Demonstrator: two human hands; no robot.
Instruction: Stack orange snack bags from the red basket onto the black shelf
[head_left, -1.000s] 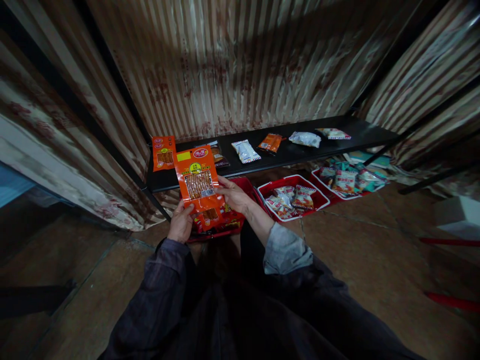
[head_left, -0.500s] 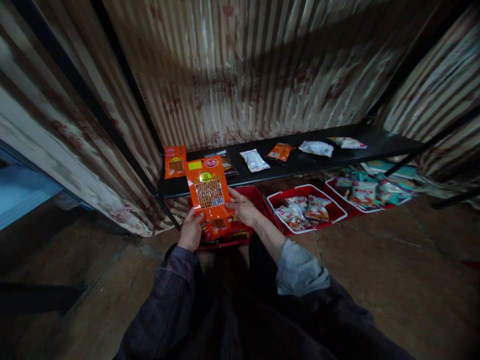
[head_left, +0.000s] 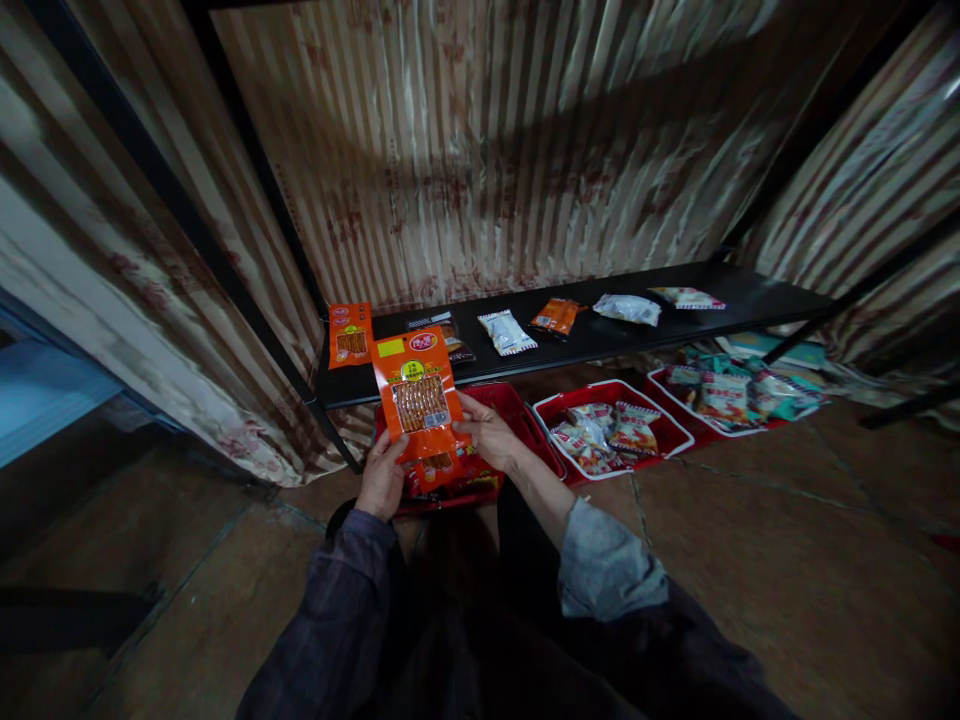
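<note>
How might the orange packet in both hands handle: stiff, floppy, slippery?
Probably fairly stiff: the orange packet extends flat above the left hand and right hand. Shiny highlights on its window suggest slick film. Its flatness makes rolling unlikely.

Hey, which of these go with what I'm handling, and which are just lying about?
Apparently in use:
held orange packet, between left hand and right hand;
red basket just below.

Apparently just lying about:
upright orange packet at the left end of the black shelf;
other shelf packets;
middle basket, with packets.
</note>
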